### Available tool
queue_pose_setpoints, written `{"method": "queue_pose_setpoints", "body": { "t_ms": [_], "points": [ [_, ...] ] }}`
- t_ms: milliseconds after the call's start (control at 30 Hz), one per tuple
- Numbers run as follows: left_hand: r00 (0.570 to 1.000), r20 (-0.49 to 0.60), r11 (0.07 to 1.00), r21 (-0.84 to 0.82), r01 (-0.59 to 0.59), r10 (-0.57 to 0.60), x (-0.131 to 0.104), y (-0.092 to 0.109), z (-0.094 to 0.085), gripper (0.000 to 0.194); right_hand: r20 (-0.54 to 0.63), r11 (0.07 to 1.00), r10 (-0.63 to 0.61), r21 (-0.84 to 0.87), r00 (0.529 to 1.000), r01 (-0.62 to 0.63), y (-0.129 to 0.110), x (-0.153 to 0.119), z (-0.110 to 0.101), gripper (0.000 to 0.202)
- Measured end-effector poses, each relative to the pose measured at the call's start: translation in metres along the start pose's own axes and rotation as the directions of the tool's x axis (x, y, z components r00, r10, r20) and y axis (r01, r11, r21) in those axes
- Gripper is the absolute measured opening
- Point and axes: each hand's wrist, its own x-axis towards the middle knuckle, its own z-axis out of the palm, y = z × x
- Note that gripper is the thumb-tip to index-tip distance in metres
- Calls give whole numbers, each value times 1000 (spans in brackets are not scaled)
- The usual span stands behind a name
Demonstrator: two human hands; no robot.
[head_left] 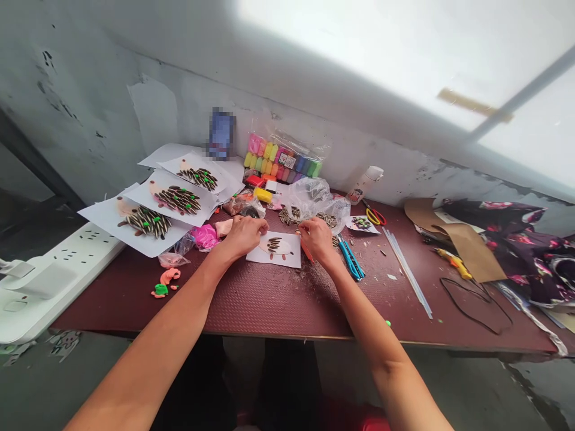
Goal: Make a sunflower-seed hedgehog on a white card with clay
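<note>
A white card (286, 251) lies in front of me, bearing a pale hedgehog shape (282, 247) of clay with several striped sunflower seeds (273, 244) on it. My left hand (244, 234) is closed at the card's upper left corner, its fingertips together; whether anything is between them is hidden. Beyond the card's right edge, my right hand (318, 239) makes a pinch near the loose seed pile (290, 215). What it holds, if anything, is too small to make out. An orange-red tool (307, 251) lies partly under that hand.
Finished-looking seed hedgehogs on paper (175, 200) are stacked at the left, beside a white power strip (40, 281). Packs of coloured clay (283, 158) stand behind. Blue cutters (350, 257), scissors (374, 215), glue sticks (408, 274) and a yellow glue gun (454, 263) lie rightward.
</note>
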Motion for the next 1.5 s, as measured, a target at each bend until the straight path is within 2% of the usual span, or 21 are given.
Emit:
{"method": "queue_pose_setpoints", "body": {
  "t_ms": [233,467,633,900,1033,1167,1267,1367,1500],
  "points": [
    [1000,12,1000,17,-5,5,-1,1,-2,38,54,996,-72,-42,996,75,-9,29,19,36],
    [1000,15,1000,29,2,-3,-1,3,-3,39,143,966,-205,-129,968,224,-4,39,16,30],
    [1000,10,999,32,8,-8,0,1,-1,38,117,946,-266,-157,957,283,-3,37,20,28],
    [1000,0,998,57,-5,5,0,1,-1,37,98,942,-316,-84,944,324,-5,40,22,23],
    [1000,-13,999,53,-4,5,0,-1,1,37,47,960,-277,-40,960,279,-7,40,24,24],
    [1000,-12,999,47,1,-1,0,0,1,37,-117,962,-211,152,971,227,-3,28,25,23],
    [1000,-8,999,52,9,-8,-1,3,-1,38,-217,890,-217,357,952,284,-2,9,21,20],
    [1000,-2,998,56,14,-14,-1,4,-3,37,-211,794,-199,537,957,284,-7,-15,18,17],
    [1000,5,998,57,18,-19,-2,4,-4,35,-235,773,-242,540,941,334,-19,-43,19,15]
  ]
}}
